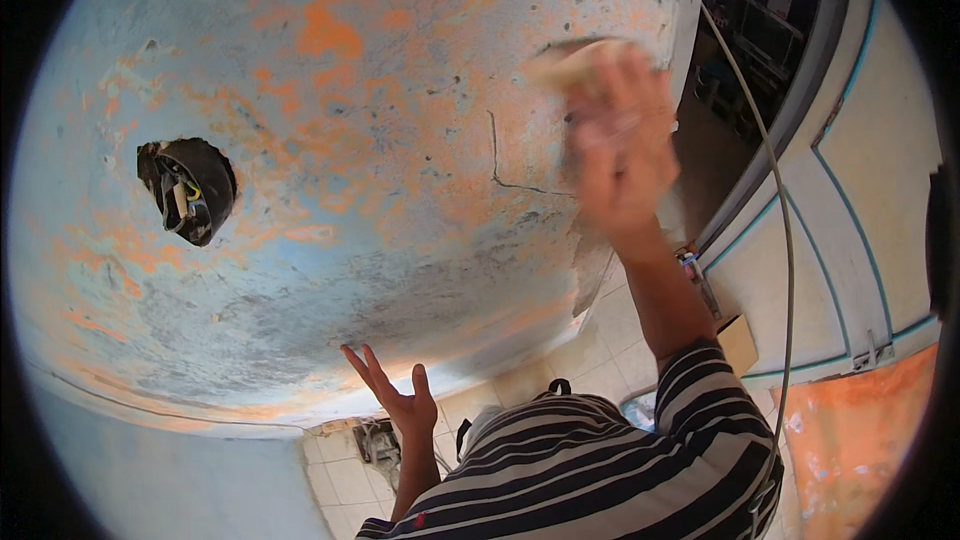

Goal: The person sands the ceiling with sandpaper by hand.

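Striped sleeves (600, 470) fill the lower edge, nearest the lens. Farther left, a round hole (188, 188) with wires gapes in the worn blue-and-orange wall (330, 140). Left hand (400, 395) is open, fingers spread, seemingly steadying against it. Right hand (622, 145), blurred, presses a tan sanding pad (585, 62) flat against the wall near a crack (500, 165), fingers closed over it.
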`<state>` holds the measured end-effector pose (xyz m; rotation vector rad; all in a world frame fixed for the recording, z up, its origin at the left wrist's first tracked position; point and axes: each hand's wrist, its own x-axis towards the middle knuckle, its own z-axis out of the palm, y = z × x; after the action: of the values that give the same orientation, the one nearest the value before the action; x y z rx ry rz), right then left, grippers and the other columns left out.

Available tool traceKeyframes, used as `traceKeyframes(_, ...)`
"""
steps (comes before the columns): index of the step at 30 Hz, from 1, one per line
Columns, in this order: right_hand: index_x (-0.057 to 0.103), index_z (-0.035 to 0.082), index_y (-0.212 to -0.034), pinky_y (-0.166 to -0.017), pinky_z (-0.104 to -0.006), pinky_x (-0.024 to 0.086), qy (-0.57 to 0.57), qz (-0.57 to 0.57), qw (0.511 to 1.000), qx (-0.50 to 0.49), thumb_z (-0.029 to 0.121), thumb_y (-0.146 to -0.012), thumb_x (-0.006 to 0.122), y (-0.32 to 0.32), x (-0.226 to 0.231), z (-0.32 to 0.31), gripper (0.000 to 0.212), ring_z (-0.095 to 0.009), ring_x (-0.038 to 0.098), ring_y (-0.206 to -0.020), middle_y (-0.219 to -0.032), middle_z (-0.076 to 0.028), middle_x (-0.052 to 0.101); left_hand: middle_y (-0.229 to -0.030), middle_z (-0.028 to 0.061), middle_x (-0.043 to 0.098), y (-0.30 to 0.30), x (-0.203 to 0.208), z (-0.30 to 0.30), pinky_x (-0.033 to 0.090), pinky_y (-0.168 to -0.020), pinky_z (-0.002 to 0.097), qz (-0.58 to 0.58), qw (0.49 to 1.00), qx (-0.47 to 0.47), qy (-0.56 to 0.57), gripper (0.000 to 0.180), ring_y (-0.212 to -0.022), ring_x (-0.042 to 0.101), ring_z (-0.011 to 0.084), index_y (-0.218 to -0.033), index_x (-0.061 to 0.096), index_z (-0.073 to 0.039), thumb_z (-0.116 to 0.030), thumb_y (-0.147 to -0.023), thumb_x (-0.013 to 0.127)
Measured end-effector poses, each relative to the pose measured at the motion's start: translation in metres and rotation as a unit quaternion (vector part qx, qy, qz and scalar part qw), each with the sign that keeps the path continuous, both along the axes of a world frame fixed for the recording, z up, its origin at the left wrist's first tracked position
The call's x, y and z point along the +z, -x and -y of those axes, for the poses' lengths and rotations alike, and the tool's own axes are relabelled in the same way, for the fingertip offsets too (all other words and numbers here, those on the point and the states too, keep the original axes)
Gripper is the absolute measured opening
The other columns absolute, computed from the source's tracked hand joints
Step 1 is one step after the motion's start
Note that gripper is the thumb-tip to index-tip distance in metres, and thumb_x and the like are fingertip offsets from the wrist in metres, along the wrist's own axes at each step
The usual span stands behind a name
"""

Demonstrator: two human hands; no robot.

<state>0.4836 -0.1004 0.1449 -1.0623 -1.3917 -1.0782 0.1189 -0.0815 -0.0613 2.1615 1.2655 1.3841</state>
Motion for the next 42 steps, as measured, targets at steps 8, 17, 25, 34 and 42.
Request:
traceKeyframes(8, 0.068, -0.002, -0.128, -0.121, -0.0585, 0.026, -0.016, -0.035, 0.998, 0.055, 0.012, -0.104, 0.051, 0.014, -0.037, -0.014, 0.033, -0.035, 0.053, -0.140, -0.142, -0.019, 0.063, -0.173, 0.0229, 0.006, 0.002, -0.003, 0.001, 0.016, -0.125, 0.0596, -0.007, 1.000, 0.003, 0.022, 0.085, -0.159, 0.009, 0.0439, -0.165, 0.023, -0.011, -0.029, -0.097, 0.070)
traceKeyframes(17, 0.062, 0.002, -0.137, -0.125, -0.0584, 0.015, 0.056, -0.083, 0.984, -0.147, 0.022, -0.105, 0.052, 0.037, -0.058, -0.016, 0.039, -0.034, 0.048, -0.145, -0.147, -0.014, 0.061, -0.173, 0.0242, 0.001, 0.012, -0.003, 0.006, 0.017, -0.123, 0.0626, -0.006, 0.999, -0.023, 0.038, 0.090, -0.159, 0.005, 0.0464, -0.166, 0.020, -0.010, -0.023, -0.093, 0.072)
traceKeyframes(25, 0.057, -0.007, -0.140, -0.123, -0.0606, 0.022, 0.011, -0.075, 0.996, -0.047, 0.020, -0.105, 0.054, 0.098, -0.086, -0.037, 0.045, -0.039, 0.049, -0.143, -0.143, -0.020, 0.062, -0.173, 0.0238, 0.006, 0.064, 0.004, 0.008, 0.012, -0.126, 0.0578, 0.015, 0.998, 0.029, 0.061, 0.089, -0.160, 0.007, 0.0425, -0.165, 0.018, -0.007, -0.026, -0.095, 0.070)
traceKeyframes(34, 0.063, -0.010, -0.130, -0.122, -0.0548, 0.029, 0.101, 0.053, 0.993, 0.006, 0.015, -0.105, 0.052, 0.222, -0.083, -0.055, 0.037, -0.037, 0.046, -0.145, -0.146, -0.026, 0.057, -0.173, 0.0244, 0.002, 0.176, 0.004, 0.020, 0.014, -0.125, 0.0608, 0.040, 0.993, 0.069, 0.086, 0.091, -0.159, 0.004, 0.0449, -0.165, 0.018, -0.007, -0.021, -0.093, 0.072)
traceKeyframes(42, 0.063, -0.004, -0.135, -0.121, -0.0548, 0.030, 0.134, 0.082, 0.987, 0.023, 0.016, -0.102, 0.056, 0.331, -0.083, -0.087, 0.039, -0.037, 0.044, -0.147, -0.152, -0.025, 0.053, -0.172, 0.0254, 0.004, 0.296, -0.001, 0.023, 0.016, -0.125, 0.0585, 0.070, 0.986, 0.102, 0.112, 0.091, -0.159, 0.008, 0.0459, -0.164, 0.019, -0.004, -0.022, -0.093, 0.073)
